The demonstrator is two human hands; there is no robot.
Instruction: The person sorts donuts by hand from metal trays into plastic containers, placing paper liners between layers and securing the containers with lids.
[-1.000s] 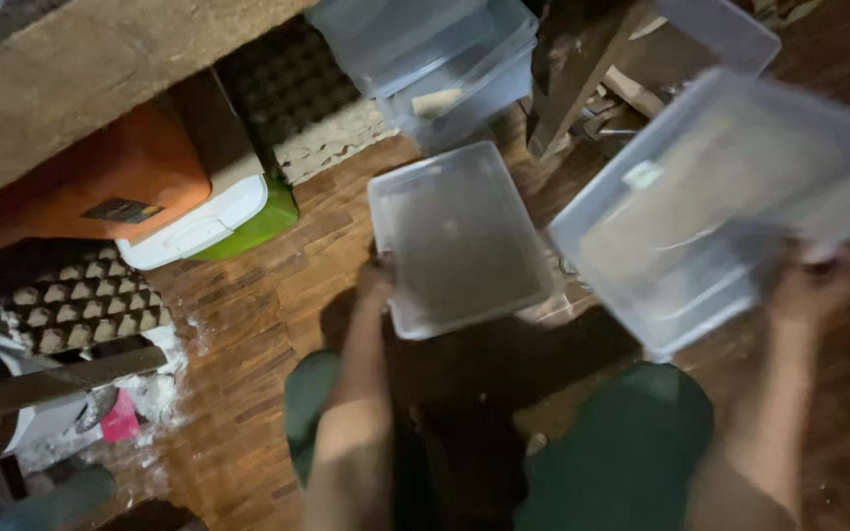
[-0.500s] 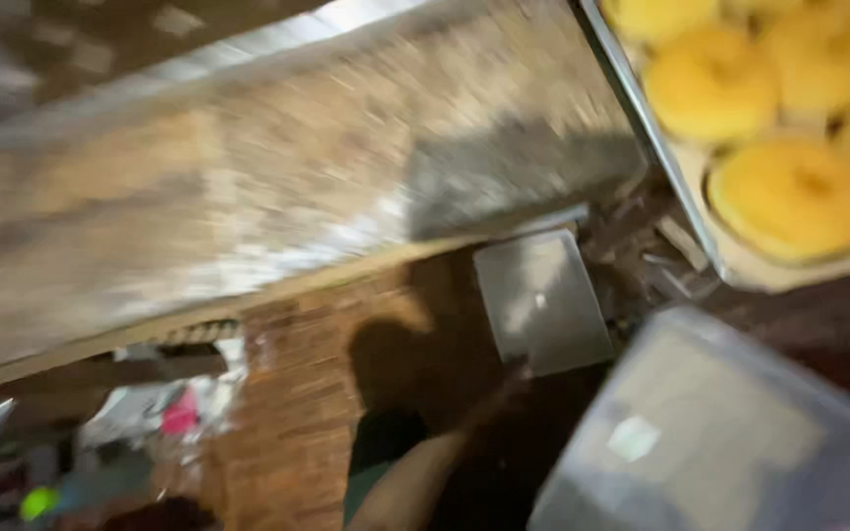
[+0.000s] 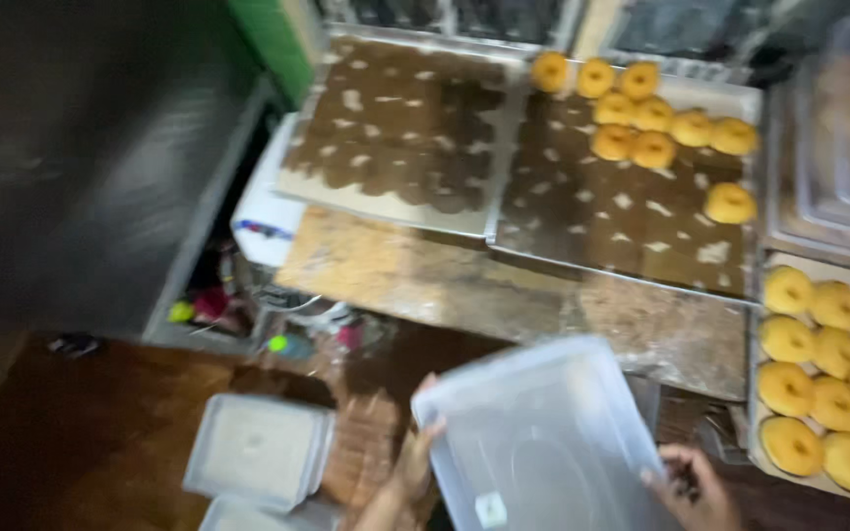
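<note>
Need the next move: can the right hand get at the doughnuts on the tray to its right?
Probably not yet: the right hand grips the clear plastic container. The doughnuts lie uncovered nearby, nothing between.

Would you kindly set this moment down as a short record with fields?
Left hand: left hand grips the near-left edge of the clear plastic container
Right hand: right hand holds its right edge
Container: held above the floor, in front of the table
Trays: two floured trays, the right tray bearing several doughnuts
Right side: more doughnuts on a board
Floor: lidded tub
</note>
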